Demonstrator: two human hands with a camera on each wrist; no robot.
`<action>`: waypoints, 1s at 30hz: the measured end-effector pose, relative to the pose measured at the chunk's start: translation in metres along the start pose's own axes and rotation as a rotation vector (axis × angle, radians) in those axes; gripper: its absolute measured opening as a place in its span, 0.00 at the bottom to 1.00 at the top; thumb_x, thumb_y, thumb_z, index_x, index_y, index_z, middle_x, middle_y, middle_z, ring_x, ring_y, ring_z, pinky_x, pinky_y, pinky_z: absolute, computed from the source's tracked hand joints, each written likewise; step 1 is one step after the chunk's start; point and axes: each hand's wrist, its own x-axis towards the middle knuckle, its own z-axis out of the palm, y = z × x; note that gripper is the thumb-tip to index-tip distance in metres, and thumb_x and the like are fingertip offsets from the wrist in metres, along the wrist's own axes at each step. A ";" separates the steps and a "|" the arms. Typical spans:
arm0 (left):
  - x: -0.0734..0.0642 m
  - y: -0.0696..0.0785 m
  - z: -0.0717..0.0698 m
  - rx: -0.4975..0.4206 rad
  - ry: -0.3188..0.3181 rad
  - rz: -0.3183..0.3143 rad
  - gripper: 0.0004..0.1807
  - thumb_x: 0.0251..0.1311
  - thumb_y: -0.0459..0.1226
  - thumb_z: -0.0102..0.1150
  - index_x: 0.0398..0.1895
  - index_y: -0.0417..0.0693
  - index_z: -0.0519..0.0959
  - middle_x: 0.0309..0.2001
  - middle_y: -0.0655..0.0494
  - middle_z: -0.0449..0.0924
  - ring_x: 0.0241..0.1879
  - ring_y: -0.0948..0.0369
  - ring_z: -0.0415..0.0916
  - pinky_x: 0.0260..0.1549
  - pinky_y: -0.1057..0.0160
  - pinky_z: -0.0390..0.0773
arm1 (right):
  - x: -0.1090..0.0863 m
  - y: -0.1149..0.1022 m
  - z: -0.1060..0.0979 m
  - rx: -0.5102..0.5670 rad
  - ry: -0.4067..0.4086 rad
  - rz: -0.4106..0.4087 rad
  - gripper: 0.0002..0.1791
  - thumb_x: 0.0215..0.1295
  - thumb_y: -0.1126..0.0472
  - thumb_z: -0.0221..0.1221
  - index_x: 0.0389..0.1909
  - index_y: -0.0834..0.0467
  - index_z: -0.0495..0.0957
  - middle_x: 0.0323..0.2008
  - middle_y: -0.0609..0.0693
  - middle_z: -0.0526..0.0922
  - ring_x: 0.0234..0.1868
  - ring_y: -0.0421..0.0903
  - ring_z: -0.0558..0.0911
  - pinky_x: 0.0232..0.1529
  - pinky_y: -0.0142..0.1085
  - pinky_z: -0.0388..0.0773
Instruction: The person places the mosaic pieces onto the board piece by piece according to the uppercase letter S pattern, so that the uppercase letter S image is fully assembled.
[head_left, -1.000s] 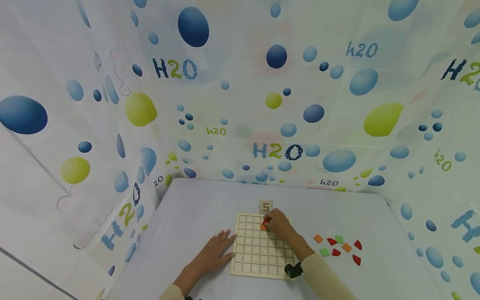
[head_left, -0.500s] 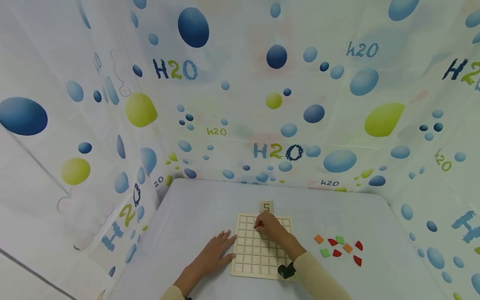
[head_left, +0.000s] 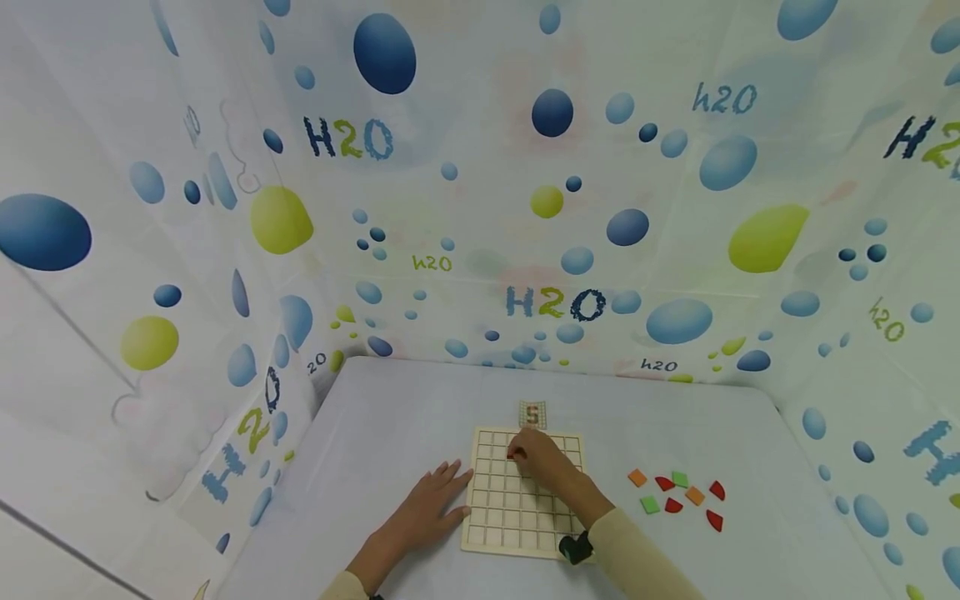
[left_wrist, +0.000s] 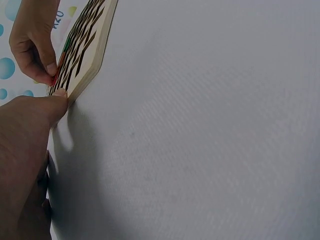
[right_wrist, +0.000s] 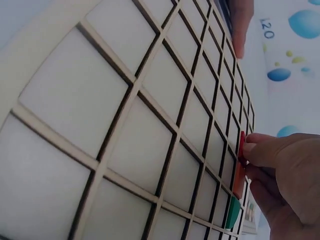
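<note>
My right hand [head_left: 542, 458] just slid left over the board [head_left: 520, 517], red piece [right_wrist: 242, 145] pinched in my fingers, now next to the orange tile [right_wrist: 239, 182], so I reckon it's nearly seated. Left hand [head_left: 429, 502] lies spread at the edge.

- I count two hands, one left hand [head_left: 429, 506] and one right hand [head_left: 546, 460]
- One wooden board [head_left: 495, 500]
- One little card [head_left: 532, 413]
- One table [head_left: 390, 433]
- Four loose red bits [head_left: 715, 521]
- Two loose orange squares [head_left: 695, 496]
- Two loose green squares [head_left: 649, 505]
- One red piece [right_wrist: 242, 146] pinched in the right hand
- One orange piece [right_wrist: 239, 181] and one green piece [right_wrist: 233, 212] showing on the board
</note>
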 end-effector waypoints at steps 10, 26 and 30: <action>0.001 -0.001 0.003 0.008 0.005 0.002 0.35 0.77 0.55 0.55 0.81 0.54 0.66 0.82 0.44 0.60 0.82 0.42 0.55 0.77 0.35 0.58 | -0.003 0.002 0.003 -0.057 0.013 -0.031 0.07 0.75 0.69 0.62 0.47 0.60 0.86 0.44 0.50 0.83 0.46 0.47 0.81 0.48 0.41 0.84; 0.001 0.002 0.001 -0.002 0.006 0.009 0.35 0.76 0.54 0.57 0.81 0.53 0.67 0.82 0.44 0.60 0.81 0.41 0.55 0.77 0.34 0.58 | -0.014 0.009 -0.006 -0.054 0.133 -0.038 0.09 0.72 0.67 0.66 0.50 0.62 0.86 0.48 0.54 0.84 0.53 0.56 0.82 0.52 0.49 0.85; 0.000 0.001 0.002 0.002 0.011 0.006 0.35 0.76 0.54 0.56 0.80 0.53 0.67 0.81 0.43 0.60 0.81 0.41 0.55 0.77 0.34 0.58 | -0.030 0.019 -0.022 0.052 0.171 0.097 0.12 0.73 0.65 0.65 0.54 0.63 0.85 0.49 0.53 0.83 0.51 0.53 0.82 0.50 0.50 0.84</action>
